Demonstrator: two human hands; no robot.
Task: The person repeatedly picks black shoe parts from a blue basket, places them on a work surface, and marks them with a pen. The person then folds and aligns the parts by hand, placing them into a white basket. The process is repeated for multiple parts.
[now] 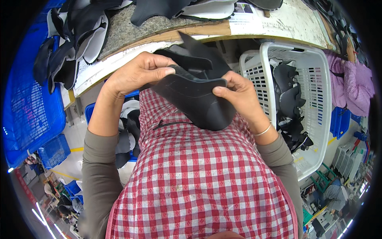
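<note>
Black leather-like piece [199,103], held before the near edge of the workbench [274,30]: my left hand [139,71] and right hand [240,93] each clamp thumb and fingers on the piece's upper edge. Cut pieces [159,10] lie on the workbench; a white basket [306,169] stands before its right part, a blue crate [88,113] before its left, partly hidden by my forearm [104,109]. Whether dark flaps [211,55] near its edge join the piece, I cannot tell.

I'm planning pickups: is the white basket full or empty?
Neither: black pieces lie in the basket, with bare inner wall showing beside them. How deep they go, I cannot tell.
</note>
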